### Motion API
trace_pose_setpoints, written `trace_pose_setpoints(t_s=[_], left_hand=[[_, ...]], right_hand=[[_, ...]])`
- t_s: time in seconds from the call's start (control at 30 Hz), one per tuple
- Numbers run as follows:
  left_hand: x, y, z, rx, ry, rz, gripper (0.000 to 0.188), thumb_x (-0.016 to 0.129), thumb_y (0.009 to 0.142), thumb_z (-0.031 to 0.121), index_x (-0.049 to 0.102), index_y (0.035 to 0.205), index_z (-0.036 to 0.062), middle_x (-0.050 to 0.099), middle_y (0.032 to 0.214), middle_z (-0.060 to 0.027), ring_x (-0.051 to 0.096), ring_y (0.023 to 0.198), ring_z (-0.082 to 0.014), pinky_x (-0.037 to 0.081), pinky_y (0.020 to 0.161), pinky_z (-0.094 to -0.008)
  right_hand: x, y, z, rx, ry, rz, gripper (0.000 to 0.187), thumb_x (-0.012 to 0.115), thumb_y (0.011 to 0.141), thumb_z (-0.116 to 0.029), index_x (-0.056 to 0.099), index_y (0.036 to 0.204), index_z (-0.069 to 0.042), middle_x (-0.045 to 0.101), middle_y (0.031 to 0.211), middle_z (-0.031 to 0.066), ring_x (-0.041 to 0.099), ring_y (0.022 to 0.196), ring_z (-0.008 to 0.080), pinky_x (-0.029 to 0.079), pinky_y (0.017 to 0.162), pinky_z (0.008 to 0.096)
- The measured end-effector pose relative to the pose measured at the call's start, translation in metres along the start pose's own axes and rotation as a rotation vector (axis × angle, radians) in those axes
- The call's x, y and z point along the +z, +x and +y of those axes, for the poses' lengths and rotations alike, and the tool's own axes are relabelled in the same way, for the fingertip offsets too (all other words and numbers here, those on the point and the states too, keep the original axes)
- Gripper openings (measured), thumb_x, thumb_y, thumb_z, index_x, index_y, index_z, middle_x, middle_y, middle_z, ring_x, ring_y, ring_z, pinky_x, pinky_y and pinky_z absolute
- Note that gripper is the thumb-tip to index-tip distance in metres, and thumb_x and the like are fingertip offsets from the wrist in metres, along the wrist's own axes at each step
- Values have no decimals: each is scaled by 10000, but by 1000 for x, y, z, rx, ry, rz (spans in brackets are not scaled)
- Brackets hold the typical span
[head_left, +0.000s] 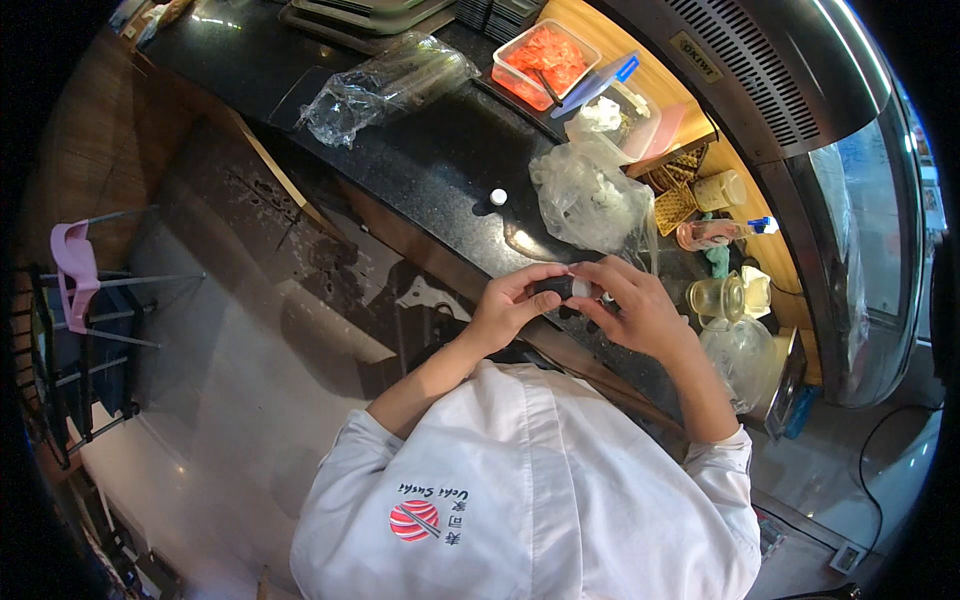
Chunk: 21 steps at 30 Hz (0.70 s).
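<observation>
In front of my chest, over the counter's near edge, both my hands meet around a small black-and-white piece [562,287]. It has a dark band and a white end; it could be rice wrapped in seaweed, but it is too small to be sure. My left hand [512,308] pinches the dark side between thumb and fingers. My right hand [640,308] has its thumb and fingertips closed on the white end. Ahead of the hands, a small round white thing [498,197] sits on the dark counter [430,190].
Beyond my hands lies a crumpled clear plastic bag [592,200]. Farther back are a tub of orange shredded food [545,62] and a clear white-filled tub [620,120]. Jars [716,297] stand at right, below a curved metal-and-glass case [770,75]. A plastic-wrapped bundle [390,85] lies far left.
</observation>
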<state>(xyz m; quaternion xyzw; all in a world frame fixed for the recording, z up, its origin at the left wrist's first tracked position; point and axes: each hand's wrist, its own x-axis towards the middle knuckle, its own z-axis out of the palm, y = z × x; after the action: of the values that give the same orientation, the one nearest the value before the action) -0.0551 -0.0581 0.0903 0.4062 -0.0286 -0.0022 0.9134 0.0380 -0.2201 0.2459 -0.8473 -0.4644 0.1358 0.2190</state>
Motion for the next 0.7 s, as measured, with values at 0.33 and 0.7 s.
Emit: trace_pose_setpoints(t_s=[0.33,0.7], left_hand=[[2,-2,-9,127,43,0,439,733,963,82,585,1371,23,611,1347,-83,602,1177,-129,519,918,-269],[2,5,11,-348,-225,-154,484,464,1107,411,555,1356,6,597,931,-42,503,716,-78,420,629,-211]], right_hand=[[11,-11,1,96,143,54,338,765,919,-183,644,1199,-38,678,949,148,700,782,300,550,663,391],[-6,-10,8,-182,97,-39,367,735,883,-73,669,1244,-66,659,1027,128,681,874,326,563,740,398]])
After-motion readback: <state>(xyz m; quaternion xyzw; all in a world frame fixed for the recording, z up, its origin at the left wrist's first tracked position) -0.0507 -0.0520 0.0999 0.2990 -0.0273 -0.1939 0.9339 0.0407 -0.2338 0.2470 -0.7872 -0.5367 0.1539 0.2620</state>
